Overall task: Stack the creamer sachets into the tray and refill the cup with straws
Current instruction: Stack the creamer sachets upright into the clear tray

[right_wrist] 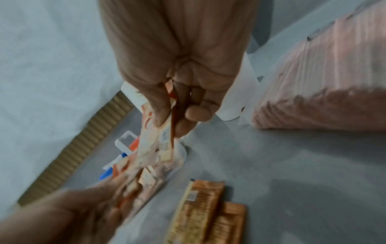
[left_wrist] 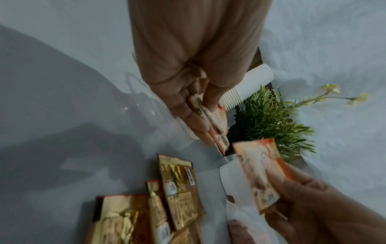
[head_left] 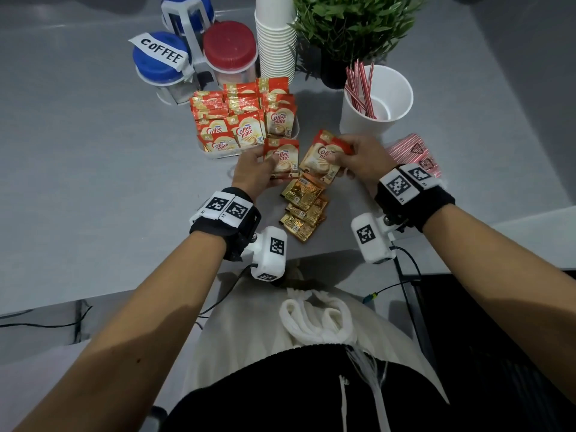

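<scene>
My left hand (head_left: 254, 169) pinches an upright red creamer sachet (head_left: 282, 155) just in front of the clear tray (head_left: 218, 154), which holds several rows of standing sachets (head_left: 246, 120). To its right, my right hand (head_left: 358, 157) grips another creamer sachet (head_left: 324, 159), tilted. The left wrist view shows the left fingers (left_wrist: 200, 125) clamped on sachet edges (left_wrist: 219, 130); the right wrist view shows thumb and fingers (right_wrist: 163, 115) on a sachet (right_wrist: 158, 143). Several gold-backed sachets (head_left: 305, 210) lie flat on the table below both hands. A white cup (head_left: 377, 104) holds a few red striped straws (head_left: 361, 85).
A bag of red striped straws (head_left: 414, 154) lies right of my right hand. Behind the tray stand lidded jars, one labelled COFFEE (head_left: 162, 57), a red-lidded jar (head_left: 230, 48), a stack of paper cups (head_left: 276, 42) and a potted plant (head_left: 349, 26). The table's near edge (head_left: 93, 294) runs below my wrists.
</scene>
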`<state>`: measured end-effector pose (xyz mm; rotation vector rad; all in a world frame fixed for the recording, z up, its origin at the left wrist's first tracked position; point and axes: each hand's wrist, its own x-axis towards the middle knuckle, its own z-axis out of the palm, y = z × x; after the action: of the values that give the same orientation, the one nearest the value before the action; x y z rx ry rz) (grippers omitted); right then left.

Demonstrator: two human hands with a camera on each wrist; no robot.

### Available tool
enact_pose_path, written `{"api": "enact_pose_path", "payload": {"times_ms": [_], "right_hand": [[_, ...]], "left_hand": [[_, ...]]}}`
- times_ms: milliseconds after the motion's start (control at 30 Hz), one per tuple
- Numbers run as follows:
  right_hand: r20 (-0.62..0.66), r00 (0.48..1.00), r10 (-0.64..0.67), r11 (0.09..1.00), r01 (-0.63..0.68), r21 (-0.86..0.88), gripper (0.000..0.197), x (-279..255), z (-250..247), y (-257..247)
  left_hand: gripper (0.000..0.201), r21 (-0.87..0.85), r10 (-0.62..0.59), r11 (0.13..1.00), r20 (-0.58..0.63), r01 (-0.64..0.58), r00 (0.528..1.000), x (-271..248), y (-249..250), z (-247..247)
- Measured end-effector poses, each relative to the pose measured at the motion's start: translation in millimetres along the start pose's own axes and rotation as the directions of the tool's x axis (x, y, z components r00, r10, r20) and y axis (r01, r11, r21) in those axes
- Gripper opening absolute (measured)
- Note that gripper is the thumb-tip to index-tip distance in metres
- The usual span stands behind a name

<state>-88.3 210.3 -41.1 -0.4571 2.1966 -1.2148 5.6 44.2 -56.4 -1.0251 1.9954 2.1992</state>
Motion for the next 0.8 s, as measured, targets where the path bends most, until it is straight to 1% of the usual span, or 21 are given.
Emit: {"api": "enact_pose_path", "payload": {"times_ms": [100, 200, 267, 367, 467, 533, 600, 733, 767, 800], "right_hand": [[0.094, 0.995, 0.038, 0.995, -0.047, 0.087, 0.018, 0, 2, -8], [0.14, 0.989, 0.058, 0.996, -0.068, 0.066, 0.017, 3, 9, -15], [0.113, 0.991, 0.075, 0.996, -0.08, 0.034, 0.019, 6, 12, -16], [0.062, 0.993, 0.096, 0.994, -0.099, 0.05, 0.017, 10, 16, -17], [0.035, 0.995, 0.096, 0.995, -0.097, 0.028, 0.018, 10, 21, -20], [0.024, 0.995, 0.092, 0.995, -0.093, 0.027, 0.021, 11, 24, -23], [0.023, 0.995, 0.093, 0.994, -0.094, 0.063, 0.024, 13, 26, -24], [0.001, 0.994, 0.111, 0.976, -0.109, 0.19, 0.023, 17, 30, -23], [-0.003, 0.994, 0.106, 0.977, -0.104, 0.187, 0.023, 17, 30, -21], [0.001, 0.996, 0.09, 0.986, -0.09, 0.139, 0.024, 17, 30, -19]], "left_hand": [[0.027, 0.038, 0.031, 0.999, 0.029, -0.032, 0.999, -2, 2, 3], [0.027, 0.052, 0.053, 0.997, 0.074, -0.057, 0.996, -3, 1, 6], [0.028, 0.047, 0.054, 0.997, 0.097, -0.059, 0.994, -3, 0, 7], [0.026, 0.056, 0.06, 0.996, 0.1, -0.066, 0.993, -5, -1, 6], [0.025, -0.008, 0.006, 1.0, 0.095, -0.005, 0.995, -6, 0, 7], [0.023, -0.028, -0.003, 1.0, 0.128, 0.007, 0.992, -8, -1, 8], [0.026, 0.009, 0.027, 1.0, 0.163, -0.029, 0.986, -9, -2, 9], [0.037, 0.07, 0.048, 0.996, 0.128, -0.057, 0.991, -5, -4, 6], [0.037, 0.072, 0.046, 0.996, 0.12, -0.055, 0.992, -4, -4, 5], [0.037, 0.079, 0.043, 0.996, 0.112, -0.052, 0.993, -3, -4, 4]]}}
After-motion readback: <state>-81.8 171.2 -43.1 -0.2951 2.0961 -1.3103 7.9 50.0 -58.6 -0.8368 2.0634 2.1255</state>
